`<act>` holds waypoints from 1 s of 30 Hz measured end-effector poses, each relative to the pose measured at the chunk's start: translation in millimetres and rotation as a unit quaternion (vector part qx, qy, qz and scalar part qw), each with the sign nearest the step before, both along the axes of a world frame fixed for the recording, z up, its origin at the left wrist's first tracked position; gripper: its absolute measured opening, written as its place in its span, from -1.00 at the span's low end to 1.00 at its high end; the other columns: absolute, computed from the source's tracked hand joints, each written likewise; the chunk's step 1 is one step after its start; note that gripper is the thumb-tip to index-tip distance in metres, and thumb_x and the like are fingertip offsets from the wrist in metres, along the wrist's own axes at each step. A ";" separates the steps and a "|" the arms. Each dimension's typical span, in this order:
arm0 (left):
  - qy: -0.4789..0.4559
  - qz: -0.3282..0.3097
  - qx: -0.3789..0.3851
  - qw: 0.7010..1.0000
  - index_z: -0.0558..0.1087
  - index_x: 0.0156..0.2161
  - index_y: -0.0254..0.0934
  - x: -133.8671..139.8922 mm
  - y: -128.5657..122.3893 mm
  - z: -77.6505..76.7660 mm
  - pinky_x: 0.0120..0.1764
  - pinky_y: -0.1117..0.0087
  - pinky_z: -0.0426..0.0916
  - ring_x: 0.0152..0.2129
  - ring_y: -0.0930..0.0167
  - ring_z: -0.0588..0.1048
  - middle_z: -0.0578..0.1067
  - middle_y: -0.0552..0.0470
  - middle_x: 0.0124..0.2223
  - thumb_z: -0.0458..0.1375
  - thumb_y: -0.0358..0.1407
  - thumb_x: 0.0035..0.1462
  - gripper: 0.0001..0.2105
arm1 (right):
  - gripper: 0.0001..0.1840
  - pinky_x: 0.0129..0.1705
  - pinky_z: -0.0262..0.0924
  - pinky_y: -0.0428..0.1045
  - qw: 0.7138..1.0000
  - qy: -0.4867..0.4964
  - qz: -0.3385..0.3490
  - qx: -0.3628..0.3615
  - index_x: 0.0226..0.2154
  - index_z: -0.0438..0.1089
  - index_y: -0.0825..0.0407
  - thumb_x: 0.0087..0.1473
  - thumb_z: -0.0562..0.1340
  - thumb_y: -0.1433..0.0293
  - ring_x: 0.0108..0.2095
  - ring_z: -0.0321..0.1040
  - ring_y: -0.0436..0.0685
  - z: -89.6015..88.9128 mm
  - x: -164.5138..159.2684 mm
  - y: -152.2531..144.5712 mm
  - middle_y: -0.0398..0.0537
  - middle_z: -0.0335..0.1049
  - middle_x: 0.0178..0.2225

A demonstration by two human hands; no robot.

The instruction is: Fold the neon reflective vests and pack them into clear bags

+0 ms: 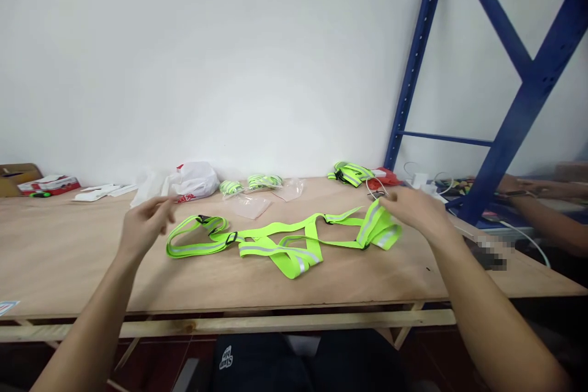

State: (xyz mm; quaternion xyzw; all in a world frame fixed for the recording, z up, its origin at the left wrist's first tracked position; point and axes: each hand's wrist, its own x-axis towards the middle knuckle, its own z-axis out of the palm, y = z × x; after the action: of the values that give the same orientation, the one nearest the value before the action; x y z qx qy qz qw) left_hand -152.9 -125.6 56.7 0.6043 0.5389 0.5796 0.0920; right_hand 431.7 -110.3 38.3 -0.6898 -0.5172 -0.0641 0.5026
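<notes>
A neon-green reflective strap vest [271, 249] with silver stripes and black buckles lies loosely spread on the wooden table [184, 291]. Its left end forms a rounded loop, and its right end rises in a bunched fold. Beside the left loop, my left hand [147, 225] hovers with fingers loosely bent and apart, holding nothing. At the raised right end, my right hand [411, 209] has its fingers closed on the vest's strap; the fingertips are partly hidden.
Along the wall are packed green straps [264, 182], a white plastic bag [195, 179], clear bags [248, 206], another green bundle [351, 173] and a red-white box [49, 185]. A blue metal rack [493, 159] stands at right, near another person's arm [542, 214].
</notes>
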 end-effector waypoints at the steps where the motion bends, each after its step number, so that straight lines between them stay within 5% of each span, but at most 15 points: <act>1: 0.036 -0.047 -0.003 0.998 0.57 -0.26 -0.16 16.7 8.5 7.0 -0.64 0.37 0.34 -0.70 0.38 0.39 0.44 0.08 -0.57 0.17 0.05 0.06 -0.66 | -0.58 -0.36 0.05 0.05 0.998 -0.063 -0.014 -0.014 -0.74 0.24 -0.06 -0.18 0.41 0.14 -0.50 0.26 0.19 8.2 -13.4 0.4 -0.11 0.19 -0.70; 3: 0.156 -0.158 -0.070 0.973 0.58 -0.16 -0.22 53.8 28.7 14.6 -0.47 0.33 0.44 -0.52 0.29 0.53 0.57 -0.02 -0.40 0.12 0.04 0.10 -0.59 | -0.66 -0.31 0.09 0.05 0.987 -0.154 0.035 -0.035 -0.65 0.33 -0.05 -0.04 0.34 0.13 -0.43 0.31 0.21 19.3 -46.3 2.7 -0.06 0.32 -0.61; 5: 0.317 -0.243 -0.160 0.903 0.58 -0.13 -0.24 90.1 50.3 12.9 -0.30 0.33 0.45 -0.30 0.23 0.58 0.62 -0.09 -0.21 0.15 0.00 0.08 -0.60 | -0.81 -0.24 0.16 0.05 0.960 -0.207 0.168 -0.082 -0.50 0.43 -0.06 0.05 0.27 0.21 -0.33 0.38 0.23 19.9 -81.0 9.2 -0.03 0.49 -0.43; 8: 0.483 -0.263 -0.302 0.779 0.57 -0.07 -0.23 131.0 78.6 -1.1 -0.22 0.36 0.40 -0.21 0.22 0.56 0.61 -0.10 -0.07 0.28 -0.02 -0.09 -0.52 | -0.77 0.01 0.21 0.06 0.894 -0.234 0.324 -0.202 -0.20 0.52 -0.05 0.04 0.26 0.35 -0.05 0.42 0.27 3.9 -117.7 28.8 0.00 0.54 -0.06; 10: 0.516 -0.253 -0.333 0.748 0.57 -0.08 -0.24 145.6 92.4 -12.0 -0.26 0.35 0.37 -0.22 0.18 0.55 0.61 -0.12 -0.07 0.36 0.00 -0.24 -0.43 | -0.63 0.08 0.21 0.04 0.876 -0.235 0.347 -0.240 -0.08 0.51 -0.02 -0.01 0.30 0.38 0.05 0.40 0.27 -10.5 -126.3 45.1 0.02 0.50 0.05; 14: 0.529 -0.265 -0.339 0.732 0.57 -0.30 -0.27 153.1 107.5 -25.5 -0.34 0.35 0.32 -0.34 0.19 0.51 0.60 -0.09 -0.26 0.39 0.02 -0.36 -0.50 | -0.47 0.05 0.27 0.03 0.851 -0.221 0.367 -0.302 0.00 0.49 0.04 -0.09 0.37 0.33 0.05 0.42 0.27 -30.8 -123.1 70.1 0.07 0.47 0.10; 19: 0.511 -0.299 -0.281 0.755 0.47 -0.35 -0.26 151.7 108.0 -23.6 -0.33 0.37 0.27 -0.34 0.24 0.48 0.54 -0.02 -0.31 0.24 -0.05 -0.09 -0.70 | -0.61 -0.25 0.28 -0.03 0.840 -0.212 0.376 -0.328 -0.21 0.52 0.00 -0.19 0.41 0.30 -0.25 0.45 0.20 -34.2 -123.8 77.9 -0.04 0.57 -0.19; 23: 0.463 -0.299 -0.219 0.805 0.39 -0.19 -0.25 147.1 100.7 -7.2 -0.31 0.37 0.30 -0.34 0.28 0.52 0.55 -0.04 -0.23 0.10 -0.10 0.12 -0.73 | -0.72 -0.37 0.16 -0.05 0.852 -0.213 0.379 -0.291 -0.37 0.43 0.02 -0.16 0.37 0.23 -0.37 0.34 0.14 -18.8 -125.5 73.6 -0.07 0.49 -0.35; 30: 0.393 -0.268 -0.137 0.869 0.32 -0.09 -0.21 142.0 94.0 37.6 -0.48 0.43 0.26 -0.66 0.41 0.44 0.53 0.08 -0.41 0.00 -0.13 0.29 -0.77 | -0.84 -0.37 0.05 -0.05 0.888 -0.211 0.366 -0.184 -0.41 0.26 0.01 0.10 0.13 0.26 -0.42 0.26 0.09 34.2 -114.1 60.5 -0.11 0.35 -0.44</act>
State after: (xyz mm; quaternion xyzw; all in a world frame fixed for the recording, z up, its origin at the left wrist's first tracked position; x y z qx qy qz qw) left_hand -10.9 -31.6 94.4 0.8847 0.4219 0.1673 0.1064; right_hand 317.6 -49.9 72.5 -0.5022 -0.8291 0.0769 0.2332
